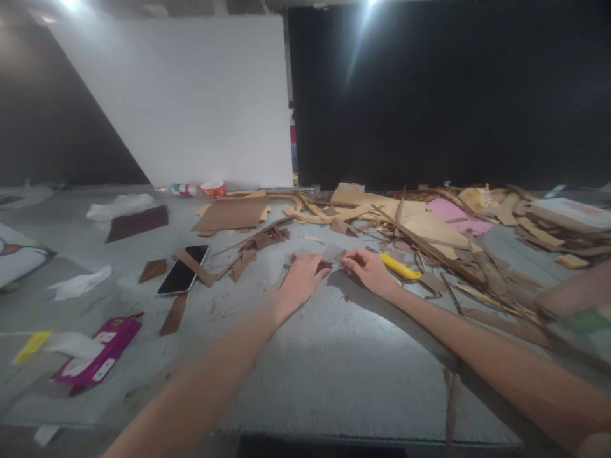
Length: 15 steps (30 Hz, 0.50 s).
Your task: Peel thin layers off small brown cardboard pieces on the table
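My left hand [304, 277] rests low over the grey tabletop, its fingers curled around a small dark brown piece [325, 265] of thin sheet, perhaps leather. A hand's width to the right, my right hand [370, 270] pinches thumb against fingers at the edge of a small greyish-brown scrap [340, 256]; blur hides its exact shape. The two hands face each other with a narrow gap between them. Just beyond my right wrist lies a yellow banana-shaped object [400, 267]. Brown offcuts [244, 264] lie to the left of my left hand.
A phone [184, 270] with a brown strip across it lies left, near a purple tissue pack [102, 350]. Tan sheets [382, 207], a pink sheet [458, 215] and long strips pile up behind and right. A red cup [213, 189] stands at the back. Another person's blurred arm [580, 289] enters from the right.
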Each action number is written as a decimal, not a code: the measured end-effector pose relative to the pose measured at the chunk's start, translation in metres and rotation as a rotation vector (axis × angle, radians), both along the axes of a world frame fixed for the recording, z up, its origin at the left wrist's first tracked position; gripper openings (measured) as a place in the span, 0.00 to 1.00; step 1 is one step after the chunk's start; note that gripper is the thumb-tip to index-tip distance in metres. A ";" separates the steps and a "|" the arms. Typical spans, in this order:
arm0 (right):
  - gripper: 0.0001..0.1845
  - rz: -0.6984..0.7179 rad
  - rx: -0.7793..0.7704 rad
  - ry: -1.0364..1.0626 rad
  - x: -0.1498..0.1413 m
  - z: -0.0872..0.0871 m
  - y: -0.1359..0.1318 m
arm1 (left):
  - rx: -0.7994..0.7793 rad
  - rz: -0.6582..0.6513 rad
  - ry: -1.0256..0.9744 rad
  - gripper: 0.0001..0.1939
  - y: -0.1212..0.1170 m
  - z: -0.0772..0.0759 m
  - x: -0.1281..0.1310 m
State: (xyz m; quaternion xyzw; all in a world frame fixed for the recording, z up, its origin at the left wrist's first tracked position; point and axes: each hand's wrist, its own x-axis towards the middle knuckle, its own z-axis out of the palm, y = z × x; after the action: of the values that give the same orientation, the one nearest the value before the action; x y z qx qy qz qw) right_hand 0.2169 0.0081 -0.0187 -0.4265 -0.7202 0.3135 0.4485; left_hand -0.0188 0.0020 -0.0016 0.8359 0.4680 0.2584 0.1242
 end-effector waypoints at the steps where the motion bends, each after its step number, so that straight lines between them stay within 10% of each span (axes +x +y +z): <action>1: 0.20 -0.003 -0.008 0.007 0.000 0.000 0.000 | -0.007 -0.011 -0.012 0.04 -0.001 0.001 0.000; 15: 0.21 0.016 -0.042 0.034 0.000 0.000 0.000 | 0.005 -0.075 -0.037 0.06 -0.004 0.000 0.001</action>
State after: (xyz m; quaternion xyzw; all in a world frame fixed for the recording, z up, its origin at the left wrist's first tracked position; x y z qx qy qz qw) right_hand 0.2171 0.0083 -0.0182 -0.4249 -0.7090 0.3393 0.4491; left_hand -0.0176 -0.0022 -0.0016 0.8484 0.4332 0.2700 0.1405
